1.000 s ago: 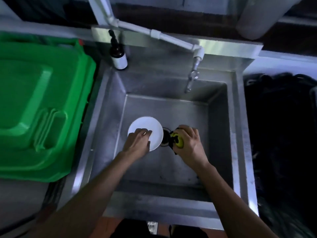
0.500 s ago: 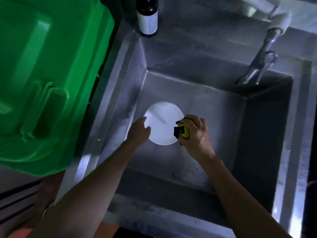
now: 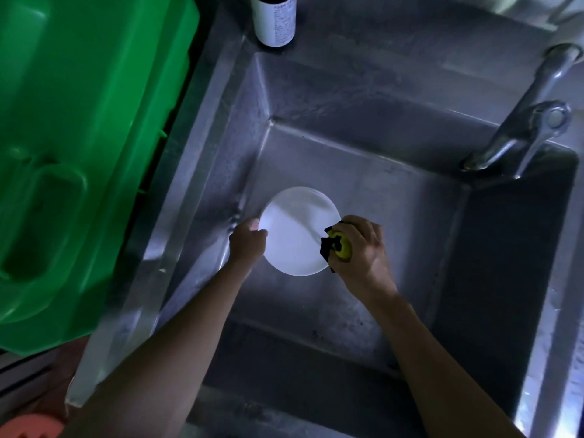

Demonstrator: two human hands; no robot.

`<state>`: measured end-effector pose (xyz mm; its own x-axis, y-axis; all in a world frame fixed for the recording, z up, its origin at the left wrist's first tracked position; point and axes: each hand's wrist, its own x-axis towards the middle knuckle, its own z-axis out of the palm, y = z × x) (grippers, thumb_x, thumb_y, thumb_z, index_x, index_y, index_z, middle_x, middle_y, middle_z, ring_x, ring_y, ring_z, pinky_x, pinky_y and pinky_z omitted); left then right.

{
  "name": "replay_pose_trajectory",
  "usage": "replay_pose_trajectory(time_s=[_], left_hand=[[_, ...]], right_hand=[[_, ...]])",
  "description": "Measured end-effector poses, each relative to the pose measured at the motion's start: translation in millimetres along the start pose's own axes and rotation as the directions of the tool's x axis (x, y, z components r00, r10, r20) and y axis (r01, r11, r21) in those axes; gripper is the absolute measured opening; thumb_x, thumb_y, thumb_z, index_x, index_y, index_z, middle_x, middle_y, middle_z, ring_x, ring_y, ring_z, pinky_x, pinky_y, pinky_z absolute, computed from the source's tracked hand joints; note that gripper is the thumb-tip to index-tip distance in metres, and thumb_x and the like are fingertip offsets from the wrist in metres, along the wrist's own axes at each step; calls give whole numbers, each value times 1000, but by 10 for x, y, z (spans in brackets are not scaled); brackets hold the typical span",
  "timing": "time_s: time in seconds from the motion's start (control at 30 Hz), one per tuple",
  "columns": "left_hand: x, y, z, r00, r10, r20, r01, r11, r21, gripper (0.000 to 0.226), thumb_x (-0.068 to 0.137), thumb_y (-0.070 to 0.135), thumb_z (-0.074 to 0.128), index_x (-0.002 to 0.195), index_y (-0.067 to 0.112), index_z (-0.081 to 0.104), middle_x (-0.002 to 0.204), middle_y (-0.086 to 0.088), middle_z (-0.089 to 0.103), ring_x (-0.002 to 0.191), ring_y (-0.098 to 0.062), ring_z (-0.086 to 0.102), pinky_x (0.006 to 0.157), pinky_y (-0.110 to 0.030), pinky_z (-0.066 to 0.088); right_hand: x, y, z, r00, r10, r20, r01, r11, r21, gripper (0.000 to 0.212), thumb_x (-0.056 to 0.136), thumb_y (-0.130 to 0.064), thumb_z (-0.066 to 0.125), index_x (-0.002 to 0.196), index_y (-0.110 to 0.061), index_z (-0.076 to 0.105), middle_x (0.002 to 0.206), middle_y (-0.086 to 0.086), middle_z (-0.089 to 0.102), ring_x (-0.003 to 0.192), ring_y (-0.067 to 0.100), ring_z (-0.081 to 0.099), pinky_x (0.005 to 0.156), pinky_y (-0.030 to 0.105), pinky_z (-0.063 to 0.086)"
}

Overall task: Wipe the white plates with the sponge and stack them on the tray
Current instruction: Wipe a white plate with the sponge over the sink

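The white plate [image 3: 298, 232] is pinched at its rim by the left hand [image 3: 248, 240], apparently to steady it over the sink [image 3: 363, 147] while the sponge [image 3: 339, 246], clenched in the right hand [image 3: 360, 251], is pressed against its opposite edge.

Both bare forearms reach forward and down, converging from the lower edge of the view. Left hand [image 3: 248, 245]: fingers curled, gripping the left rim of the plate [image 3: 294, 235], back of hand facing up. Right hand [image 3: 358, 251]: fist-like, fingers wrapped around the sponge [image 3: 339, 246], pressed at the plate's right edge. Wrists roughly level, hands well apart across the plate.
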<state>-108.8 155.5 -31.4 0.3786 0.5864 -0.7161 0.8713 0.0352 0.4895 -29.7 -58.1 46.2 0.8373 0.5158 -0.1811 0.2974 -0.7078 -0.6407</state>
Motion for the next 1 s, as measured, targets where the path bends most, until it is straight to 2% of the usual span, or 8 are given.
replay_pose_trajectory(time_s=[0.13, 0.27, 0.37, 0.47, 0.57, 0.7, 0.83, 1.0], left_hand=[[91, 26, 18, 997, -77, 33, 81, 982, -170, 42, 91, 12, 65, 133, 11, 62, 135, -13, 64, 123, -33, 60, 106, -50, 50], [153, 4, 59, 981, -193, 21, 190, 928, -320, 37, 90, 8, 64, 127, 12, 66, 123, -13, 68, 118, -33, 62, 102, -51, 53], [143, -24, 76, 964, -264, 26, 250, 872, -420, 18, 90, 8, 64, 105, 17, 67, 100, -6, 67, 106, -32, 64, 95, -47, 57], [114, -60, 95, 971, -237, 17, 225, 895, -385, 32, 88, 8, 64, 120, 11, 66, 105, -11, 68, 94, -29, 63, 77, -38, 54], [55, -79, 133, 975, -222, 22, 216, 913, -347, 28, 87, 6, 64, 115, 7, 65, 99, -14, 65, 88, -28, 61, 76, -42, 55], [-51, -117, 149, 972, -225, 66, 234, 928, -289, 36, 88, 5, 64, 124, 3, 60, 118, -19, 66, 106, -34, 66, 84, -48, 58], [-180, -131, 144, 971, -202, 131, 233, 926, -296, 40, 88, 2, 65, 128, 6, 58, 125, -15, 64, 107, -32, 63, 74, -37, 56], [-379, -124, 198, 957, -165, 237, 243, 903, -353, 43, 94, 0, 59, 134, 16, 58, 130, -10, 62, 112, -35, 59, 68, -41, 55]], right_hand=[[-1, 6, 30, 1000, 27, 8, -27, 1000, 11, 41, 71, -8, 84, 111, -11, 74, 125, 7, 62, 115, 33, 49, 91, 49, 49], [-44, 55, 94, 1000, 23, 9, -23, 1000, 6, 42, 71, -11, 84, 112, -13, 73, 125, 6, 61, 116, 32, 50, 91, 49, 49], [-93, 93, 127, 1000, 16, -8, -16, 1000, 8, 44, 68, -11, 84, 110, -16, 73, 124, 4, 61, 114, 29, 49, 91, 47, 50], [-137, 114, 136, 999, 13, -30, -12, 1000, 16, 44, 66, -12, 84, 109, -17, 73, 122, 3, 62, 112, 28, 49, 91, 45, 50], [-186, 110, 118, 999, -1, -44, 1, 1000, 13, 47, 64, -9, 84, 108, -16, 73, 122, 5, 62, 111, 29, 50, 91, 44, 51], [-284, 78, 74, 999, 15, -30, -15, 1000, 16, 51, 61, -7, 82, 110, -16, 72, 125, 3, 61, 113, 28, 48, 92, 40, 50], [-411, 38, 25, 999, 34, -22, -34, 999, 14, 49, 65, -9, 82, 112, -16, 72, 125, 2, 60, 114, 29, 49, 91, 42, 51], [-586, -19, -49, 999, 26, -33, -25, 1000, 18, 47, 65, -6, 82, 110, -14, 72, 123, 5, 62, 112, 30, 50, 90, 47, 51]])
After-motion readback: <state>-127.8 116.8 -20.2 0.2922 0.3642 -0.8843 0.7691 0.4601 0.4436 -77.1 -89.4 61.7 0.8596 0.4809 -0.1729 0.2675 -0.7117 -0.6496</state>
